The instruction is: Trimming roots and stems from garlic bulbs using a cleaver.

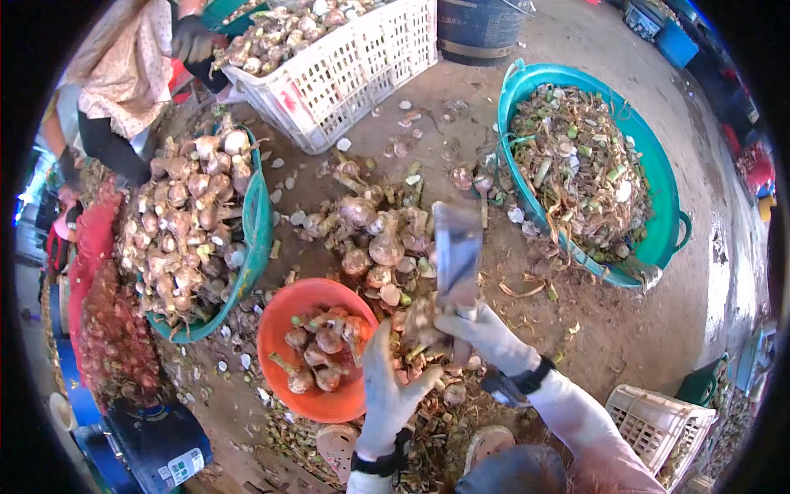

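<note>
My gloved right hand point(484, 333) is closed around the handle of a wide metal blade point(458, 247), which points away from me and is blurred. Just beside my right hand, between both hands, is a blurred garlic bulb point(423, 324); whether either hand touches it is unclear. My gloved left hand point(395, 386) has its fingers and thumb spread, at the right rim of an orange plastic bowl point(278, 395). Several garlic bulbs point(327, 346) with cut stems lie in that bowl. Beyond my hands a pile of garlic bulbs point(386, 247) rests on the ground.
A teal tub point(669, 185) of stem and skin scraps stands at right, a teal tub point(256, 216) heaped with garlic at left. A white plastic crate point(345, 80) of garlic and a dark bucket point(481, 28) are beyond. A person point(123, 80) works at upper left, near a red mesh sack point(114, 327).
</note>
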A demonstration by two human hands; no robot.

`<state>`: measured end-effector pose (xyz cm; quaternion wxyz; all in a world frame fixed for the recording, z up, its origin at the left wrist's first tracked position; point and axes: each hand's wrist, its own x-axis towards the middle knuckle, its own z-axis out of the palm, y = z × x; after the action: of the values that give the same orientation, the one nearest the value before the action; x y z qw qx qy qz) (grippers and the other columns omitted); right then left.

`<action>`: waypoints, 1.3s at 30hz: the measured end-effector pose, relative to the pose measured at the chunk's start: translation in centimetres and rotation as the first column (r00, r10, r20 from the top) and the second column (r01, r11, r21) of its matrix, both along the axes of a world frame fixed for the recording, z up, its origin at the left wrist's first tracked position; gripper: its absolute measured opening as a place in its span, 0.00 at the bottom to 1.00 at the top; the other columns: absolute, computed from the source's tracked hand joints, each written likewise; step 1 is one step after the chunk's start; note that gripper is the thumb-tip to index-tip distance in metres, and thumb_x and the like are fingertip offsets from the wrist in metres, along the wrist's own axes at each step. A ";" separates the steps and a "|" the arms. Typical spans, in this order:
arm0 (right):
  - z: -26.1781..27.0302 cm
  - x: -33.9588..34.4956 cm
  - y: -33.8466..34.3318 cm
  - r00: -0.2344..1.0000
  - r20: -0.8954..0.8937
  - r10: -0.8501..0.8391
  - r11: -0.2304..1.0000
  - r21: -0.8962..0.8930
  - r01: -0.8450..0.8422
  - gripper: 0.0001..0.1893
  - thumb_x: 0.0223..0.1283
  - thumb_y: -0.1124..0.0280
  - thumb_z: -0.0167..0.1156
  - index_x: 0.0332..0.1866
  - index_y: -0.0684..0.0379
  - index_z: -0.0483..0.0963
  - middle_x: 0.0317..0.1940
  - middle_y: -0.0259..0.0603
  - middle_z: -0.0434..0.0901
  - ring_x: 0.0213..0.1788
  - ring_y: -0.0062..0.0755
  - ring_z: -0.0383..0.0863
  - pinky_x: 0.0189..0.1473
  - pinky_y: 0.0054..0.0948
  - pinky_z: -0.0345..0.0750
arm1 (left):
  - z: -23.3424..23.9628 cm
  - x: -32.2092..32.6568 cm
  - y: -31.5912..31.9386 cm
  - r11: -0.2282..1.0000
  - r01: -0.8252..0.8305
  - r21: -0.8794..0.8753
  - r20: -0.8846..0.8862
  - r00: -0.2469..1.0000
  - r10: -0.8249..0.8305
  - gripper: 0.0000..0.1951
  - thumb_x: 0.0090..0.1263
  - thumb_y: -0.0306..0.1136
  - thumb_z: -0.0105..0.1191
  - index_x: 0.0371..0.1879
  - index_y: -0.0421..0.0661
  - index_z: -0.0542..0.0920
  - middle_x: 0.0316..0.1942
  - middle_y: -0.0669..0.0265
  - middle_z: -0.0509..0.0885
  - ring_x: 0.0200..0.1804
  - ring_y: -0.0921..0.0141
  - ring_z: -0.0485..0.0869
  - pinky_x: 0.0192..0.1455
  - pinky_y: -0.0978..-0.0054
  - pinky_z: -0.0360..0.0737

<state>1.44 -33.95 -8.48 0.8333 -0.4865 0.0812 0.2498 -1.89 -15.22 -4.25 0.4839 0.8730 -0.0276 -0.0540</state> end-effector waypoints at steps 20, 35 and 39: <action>-0.4 -5.6 -3.1 0.711 0.430 0.556 0.274 -0.903 0.332 0.07 0.50 0.64 0.61 0.33 0.52 0.76 0.29 0.39 0.79 0.28 0.46 0.81 0.28 0.42 0.78 | -1.8 -4.2 0.4 0.718 -0.052 -0.694 -0.348 0.898 -0.271 0.37 0.60 0.38 0.65 0.65 0.41 0.60 0.59 0.56 0.73 0.56 0.65 0.79 0.57 0.71 0.79; 2.5 -5.4 -0.7 1.000 0.023 -0.010 0.998 -0.061 0.012 0.09 0.66 0.67 0.61 0.45 0.60 0.78 0.39 0.29 0.82 0.40 0.16 0.79 0.44 0.24 0.77 | 1.0 -3.0 -3.0 0.445 -0.269 -0.854 -0.428 0.850 -0.308 0.29 0.60 0.28 0.60 0.62 0.46 0.67 0.43 0.65 0.74 0.39 0.70 0.77 0.40 0.73 0.76; 3.8 -5.4 -0.8 0.914 0.387 0.122 0.742 -0.647 0.175 0.10 0.54 0.73 0.65 0.42 0.60 0.77 0.39 0.40 0.83 0.40 0.37 0.84 0.43 0.32 0.79 | -0.6 -3.3 -2.3 0.693 -0.393 -0.604 -0.717 0.648 -0.257 0.10 0.69 0.29 0.52 0.46 0.42 0.78 0.32 0.67 0.78 0.30 0.73 0.76 0.32 0.76 0.72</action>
<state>-3.99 -34.70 -4.63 0.6041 -0.7924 -0.0017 0.0853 -5.20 -17.51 -4.89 0.7506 0.5061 0.1944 -0.3777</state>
